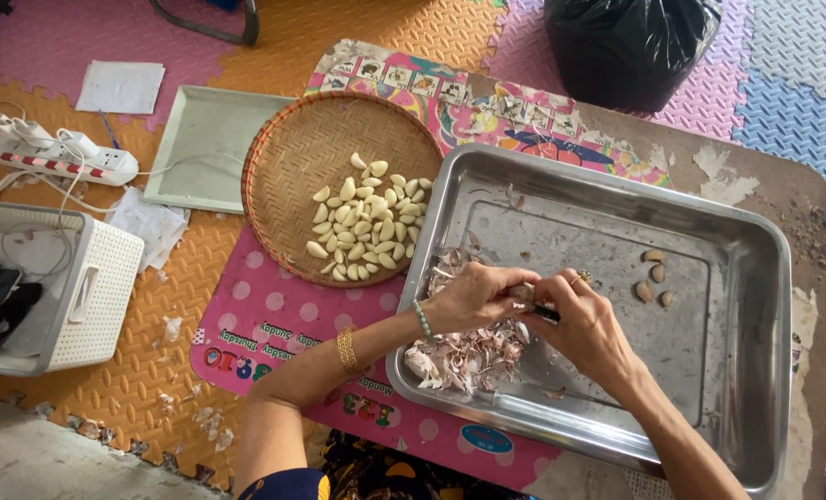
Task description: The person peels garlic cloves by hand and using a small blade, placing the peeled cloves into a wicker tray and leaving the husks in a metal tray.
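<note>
Where your two hands meet above the steel tray (746,278), they pinch one garlic clove (522,293) between them: your left hand (473,296) curls its fingers around the clove from the left, and your right hand (584,324) closes on it from the right, with a small dark blade-like tool (544,314) showing between its thumb and fingers. You wear a green bead bracelet and a gold bangle on the left wrist, and a ring on the right hand.

Just below your hands, inside the tray's near left corner, lies a heap of papery pinkish-white garlic skins (468,356), thin and curled. To the right of your hands, well apart from them on the bare, smooth metal floor, four unpeeled cloves (654,278) sit in a loose cluster, brownish and teardrop-shaped.

Beyond your left hand, touching the tray's left rim, a round woven bamboo basket (283,157) holds a pile of peeled cloves (366,222), pale cream and glossy. Both rest on a low table (783,194) with a worn, peeling picture surface. Behind the basket lies a flat pale-green tray (200,139); farthest off stands a black plastic bag (630,46) on textured foam floor tiles.
</note>
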